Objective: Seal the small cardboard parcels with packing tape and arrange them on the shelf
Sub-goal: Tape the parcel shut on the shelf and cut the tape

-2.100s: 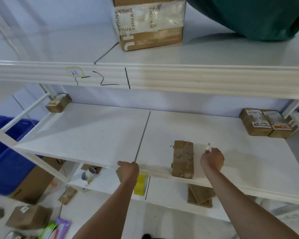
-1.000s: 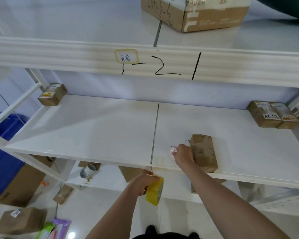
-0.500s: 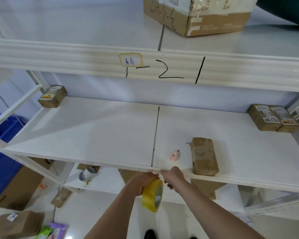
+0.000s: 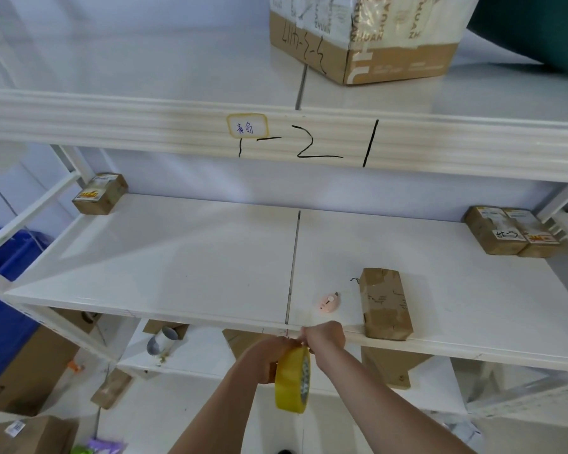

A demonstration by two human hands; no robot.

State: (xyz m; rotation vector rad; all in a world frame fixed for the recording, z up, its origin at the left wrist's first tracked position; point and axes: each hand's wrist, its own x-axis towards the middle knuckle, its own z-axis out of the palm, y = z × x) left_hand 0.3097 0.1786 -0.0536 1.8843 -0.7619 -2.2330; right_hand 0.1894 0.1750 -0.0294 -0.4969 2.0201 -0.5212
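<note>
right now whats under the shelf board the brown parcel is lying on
A lower shelf holding a grey-capped white tube and flat cardboard pieces. The board and both hands cover the rest.

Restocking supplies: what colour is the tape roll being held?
Yellow: the tape roll, gripped by the left hand, shows clearly in the head view.

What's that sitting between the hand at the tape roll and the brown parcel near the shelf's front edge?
In the head view, a small pink cutter lies on the shelf between the right hand and the parcel.
</note>
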